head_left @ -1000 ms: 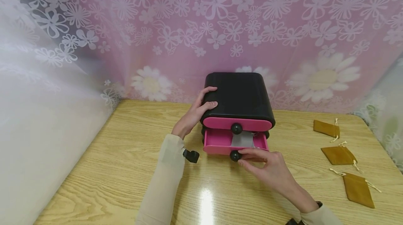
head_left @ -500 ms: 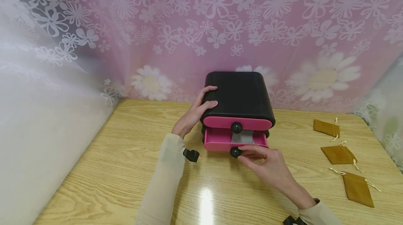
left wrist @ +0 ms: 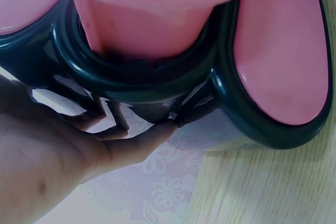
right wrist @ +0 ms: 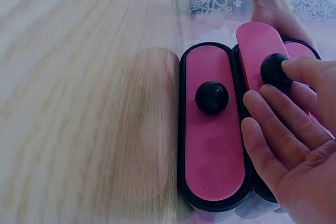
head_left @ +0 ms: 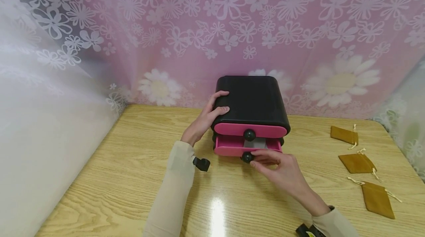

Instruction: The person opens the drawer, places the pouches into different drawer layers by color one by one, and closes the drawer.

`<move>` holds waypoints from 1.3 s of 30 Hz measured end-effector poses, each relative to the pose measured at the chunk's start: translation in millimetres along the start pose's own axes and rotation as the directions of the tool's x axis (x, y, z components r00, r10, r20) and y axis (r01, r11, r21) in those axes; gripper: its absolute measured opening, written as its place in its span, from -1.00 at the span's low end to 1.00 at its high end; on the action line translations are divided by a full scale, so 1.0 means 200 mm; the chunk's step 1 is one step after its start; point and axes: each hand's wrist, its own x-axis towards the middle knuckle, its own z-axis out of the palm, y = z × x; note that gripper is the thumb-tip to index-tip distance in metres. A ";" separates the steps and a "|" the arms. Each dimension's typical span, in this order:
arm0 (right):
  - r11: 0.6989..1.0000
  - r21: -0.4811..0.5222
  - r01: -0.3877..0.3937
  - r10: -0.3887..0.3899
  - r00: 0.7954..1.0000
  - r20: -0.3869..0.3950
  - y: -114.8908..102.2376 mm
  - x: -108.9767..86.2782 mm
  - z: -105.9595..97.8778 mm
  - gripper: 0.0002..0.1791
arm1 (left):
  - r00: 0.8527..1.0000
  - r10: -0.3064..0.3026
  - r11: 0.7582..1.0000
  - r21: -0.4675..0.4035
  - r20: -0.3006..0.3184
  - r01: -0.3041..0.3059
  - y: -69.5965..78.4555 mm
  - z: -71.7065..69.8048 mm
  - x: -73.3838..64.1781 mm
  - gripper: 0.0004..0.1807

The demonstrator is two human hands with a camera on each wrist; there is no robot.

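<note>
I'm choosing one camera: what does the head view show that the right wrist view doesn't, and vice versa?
Only the head view: three brown drawstring pouches and a grey item inside the open middle drawer.

Only the right wrist view: the closed pink bottom drawer.

Both: the right hand pinching the middle drawer's black ball knob, and the left hand.

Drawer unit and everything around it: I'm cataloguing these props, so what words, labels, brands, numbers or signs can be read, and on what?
No readable text in any view.
Drawer unit: no lettering visible; tiny dark marks on the bottom drawer front are too small to make out.
Brown drawstring pouches: no lettering visible.
Black right-wrist device: yellow patch, too small to read.
</note>
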 end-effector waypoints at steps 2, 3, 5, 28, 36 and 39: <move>1.000 0.000 -0.008 0.008 1.000 0.002 0.00 0.01 0.00 -0.73 | 1.000 0.001 1.000 0.000 -0.001 -0.001 0.00 0.00 0.00 -0.47; 1.000 0.003 -0.012 0.012 1.000 0.002 0.00 0.01 0.00 -0.72 | 1.000 0.001 1.000 0.000 -0.001 -0.001 0.00 0.00 0.00 -0.47; 1.000 0.007 -0.022 0.022 1.000 0.003 0.00 0.01 0.00 -0.72 | 1.000 0.002 1.000 0.003 -0.002 -0.002 0.00 0.00 0.00 -0.47; 0.997 0.044 -0.061 0.062 0.998 -0.010 0.02 0.08 0.00 -0.76 | 1.000 0.008 1.000 0.007 0.001 -0.008 0.00 0.00 0.00 -0.48; 0.995 0.069 -0.075 0.076 0.997 -0.010 0.03 0.09 0.00 -0.75 | 1.000 0.008 1.000 0.016 -0.001 -0.008 -0.01 0.00 0.00 -0.47; 0.993 0.069 -0.096 0.097 0.995 -0.005 0.04 0.10 0.00 -0.74 | 1.000 0.009 1.000 0.016 0.002 -0.009 -0.01 0.00 0.00 -0.48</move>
